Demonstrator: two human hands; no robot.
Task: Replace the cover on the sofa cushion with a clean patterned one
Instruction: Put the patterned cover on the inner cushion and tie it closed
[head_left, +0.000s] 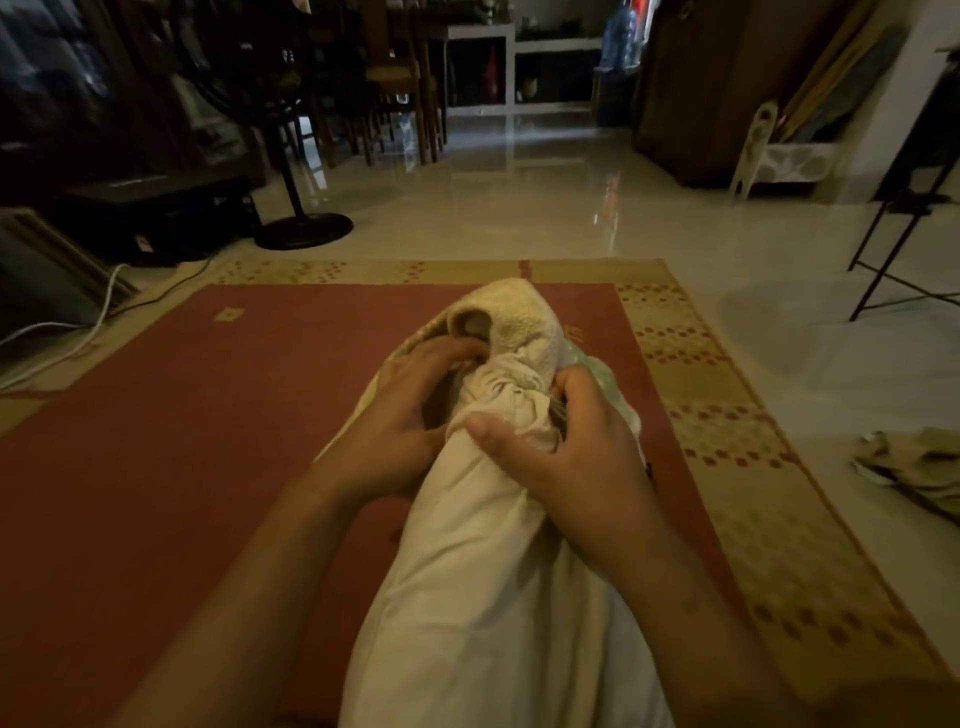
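Note:
A long white cushion (488, 587) lies lengthwise on the red rug, running from the bottom of the view toward the middle. Its far end is squeezed together where a cream textured cover (519, 317) is bunched over it, with a pale green patterned part (602, 379) showing at the right. My left hand (410, 415) grips the cover's edge on the cushion's left side, fingers curled into the fabric. My right hand (566, 441) clamps round the gathered cushion end and the cover on the right, thumb across the top.
The red rug (182, 441) has a tan dotted border. A crumpled beige cloth (914, 467) lies on the tiled floor at the right. A standing fan's base (304, 231) and cables are at the back left, a black metal stand (904, 218) at the right.

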